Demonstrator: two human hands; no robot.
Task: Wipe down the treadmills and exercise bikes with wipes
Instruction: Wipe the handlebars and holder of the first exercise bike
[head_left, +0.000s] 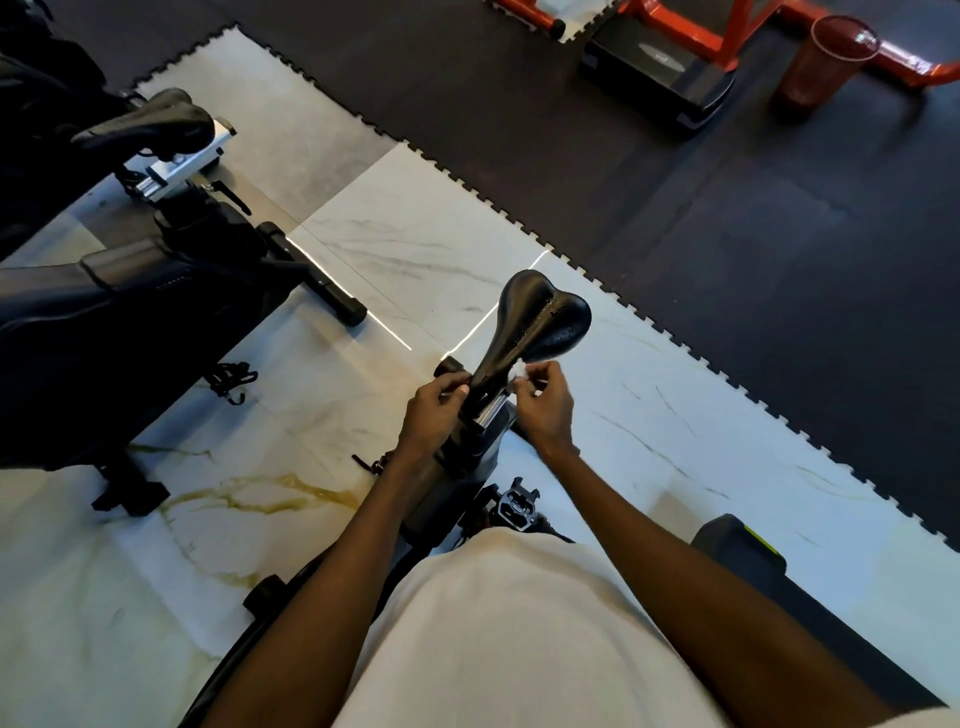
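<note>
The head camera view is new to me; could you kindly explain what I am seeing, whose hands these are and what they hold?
There is no robot here. A person wears a camera on the head, so the one picture looks down over their white shirt and both arms. Before them stands an exercise bike; its black saddle is the pear-shaped thing in the middle, on a shiny seat post. The left hand grips the saddle's narrow end. The right hand pinches a small white wipe against the saddle's side. A second bike stands to the left on the pale marble-look floor; dark rubber mats and a red mesh bin lie beyond.
</note>
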